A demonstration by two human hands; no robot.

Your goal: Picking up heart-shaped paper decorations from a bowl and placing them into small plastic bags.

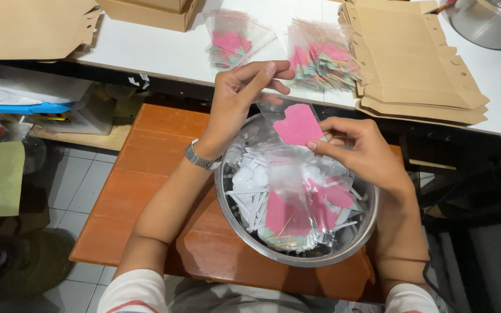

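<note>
A white counter (163, 49) runs across the top of the view, its dark front edge just above the person's hands. On it lie two clear packets of pink and green cutouts (320, 58), a stack of flat brown cardboard blanks (413, 69) that overhangs the front edge, a closed cardboard box (152, 11) and the rim of a steel pot (488, 23) at the far right corner. Below the counter, an orange wooden stool (152, 168) carries a steel bowl (230, 200) filled with white strips, white shapes and pink pieces. Grey floor tiles show at the left, with cluttered bags and a lower shelf beside them.

The left hand (233, 104), a metal watch on its wrist, pinches the top edge of a clear plastic bag (297, 191) between thumb and fingers, its grip closed on the film. The right hand (360, 150) holds a pink heart-shaped cutout (298, 124) at the bag's mouth, fingertips pressed together on it. The bag hangs down into the bowl, already holding pink pieces.

Free room is narrow: the counter edge sits close above the hands and the bowl rim rings them below.
</note>
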